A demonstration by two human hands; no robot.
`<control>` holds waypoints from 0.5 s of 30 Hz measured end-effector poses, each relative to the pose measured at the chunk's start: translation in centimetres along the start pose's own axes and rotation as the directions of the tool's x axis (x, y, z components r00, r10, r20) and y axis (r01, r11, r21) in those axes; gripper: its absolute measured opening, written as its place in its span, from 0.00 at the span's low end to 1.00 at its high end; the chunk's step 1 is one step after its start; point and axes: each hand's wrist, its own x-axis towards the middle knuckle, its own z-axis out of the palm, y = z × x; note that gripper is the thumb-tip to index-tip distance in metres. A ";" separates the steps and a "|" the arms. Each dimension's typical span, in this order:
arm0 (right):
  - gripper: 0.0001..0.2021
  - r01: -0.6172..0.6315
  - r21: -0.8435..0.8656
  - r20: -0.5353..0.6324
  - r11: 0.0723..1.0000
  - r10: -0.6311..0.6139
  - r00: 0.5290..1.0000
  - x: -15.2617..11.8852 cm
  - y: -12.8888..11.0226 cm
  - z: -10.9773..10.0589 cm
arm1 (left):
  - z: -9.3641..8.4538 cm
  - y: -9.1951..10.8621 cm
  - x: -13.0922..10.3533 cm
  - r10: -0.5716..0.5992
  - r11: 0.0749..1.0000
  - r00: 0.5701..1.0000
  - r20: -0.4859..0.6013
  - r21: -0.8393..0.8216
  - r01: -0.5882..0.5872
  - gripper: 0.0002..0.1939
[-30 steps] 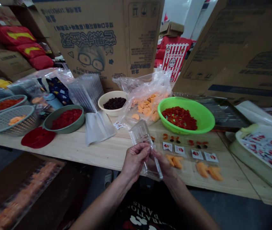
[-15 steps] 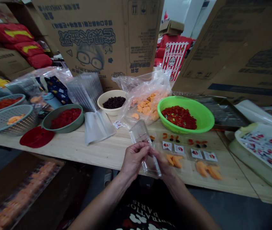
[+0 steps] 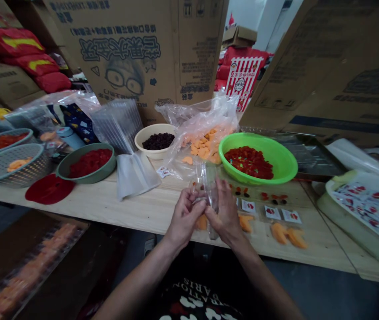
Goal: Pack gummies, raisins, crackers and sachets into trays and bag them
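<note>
Both hands are closed on a clear plastic tray (image 3: 211, 180), which stands on its narrow side in front of me. My left hand (image 3: 185, 215) pinches its near left side, with the fingertips partly hidden. Along its other side, my right hand (image 3: 225, 215) grips with the thumb near my left fingers. Just behind and right of the hands lie filled clear trays. They hold orange crescent pieces (image 3: 288, 235), small white printed packets (image 3: 272, 213) and little red and dark bits (image 3: 274, 197). An orange piece (image 3: 201, 222) shows between my hands.
A green bowl (image 3: 289, 166) of red pieces stands behind the filled trays. Left of it are a plastic bag (image 3: 189, 126) of orange pieces, a cream bowl (image 3: 139, 141) of dark bits and stacked clear trays (image 3: 117, 126). A packet basket (image 3: 329, 209) is at right; tall cartons (image 3: 136, 58) rise behind.
The clear tray has turned from a tilted, flatter pose onto its edge and shifted slightly right. My right hand has moved up along its side; an orange piece now shows between my hands.
</note>
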 end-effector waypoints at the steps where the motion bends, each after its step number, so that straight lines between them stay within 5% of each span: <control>1: 0.44 0.006 -0.016 -0.017 1.000 -0.006 1.000 0.2 0.6 -0.6 | -0.3 -0.4 -0.1 0.024 0.997 0.999 -0.037 0.073 -0.021 0.24; 6: 0.41 -0.128 0.133 -0.164 0.983 0.150 0.975 1.6 5.6 -5.8 | -3.5 -1.6 0.5 -0.227 0.905 0.973 0.041 0.379 0.195 0.35; 9: 0.40 -0.146 0.175 -0.150 0.974 0.173 0.973 1.2 7.9 -7.5 | -4.8 -2.2 2.2 -0.149 0.799 0.989 -0.005 0.589 0.123 0.27; 11: 0.40 -0.129 0.147 -0.137 0.981 0.149 0.979 0.6 8.6 -7.7 | -4.9 -2.8 3.6 0.022 0.565 0.998 -0.067 0.824 0.043 0.24; 13: 0.40 -0.115 0.130 -0.130 0.985 0.132 0.983 0.1 8.6 -7.6 | -4.2 -3.5 4.5 0.160 0.202 0.985 -0.066 0.979 0.033 0.23; 15: 0.40 -0.094 0.125 -0.127 0.988 0.110 0.986 -0.2 7.9 -7.6 | -2.9 -4.6 4.8 0.172 -0.080 0.985 -0.012 0.996 0.026 0.21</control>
